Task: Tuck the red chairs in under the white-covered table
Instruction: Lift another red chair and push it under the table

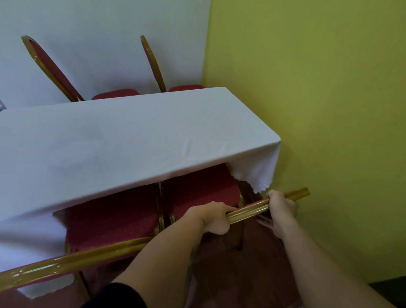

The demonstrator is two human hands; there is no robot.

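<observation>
A long table under a white cloth (118, 145) runs across the view toward the green wall. On my near side stand two red chairs with gold frames. The right chair (202, 191) has its seat partly under the table edge, and both hands grip the gold top rail of its back: my left hand (214, 216) toward the rail's left, my right hand (281, 209) toward its right end. The left chair (113, 215) sits beside it, seat partly under the cloth, its gold back rail (60, 261) crossing the lower left.
Two more red chairs (116, 94) (185, 88) stand on the far side of the table against the white wall. The green wall (327, 112) closes in on the right, close to the table end. Dark red floor lies below me.
</observation>
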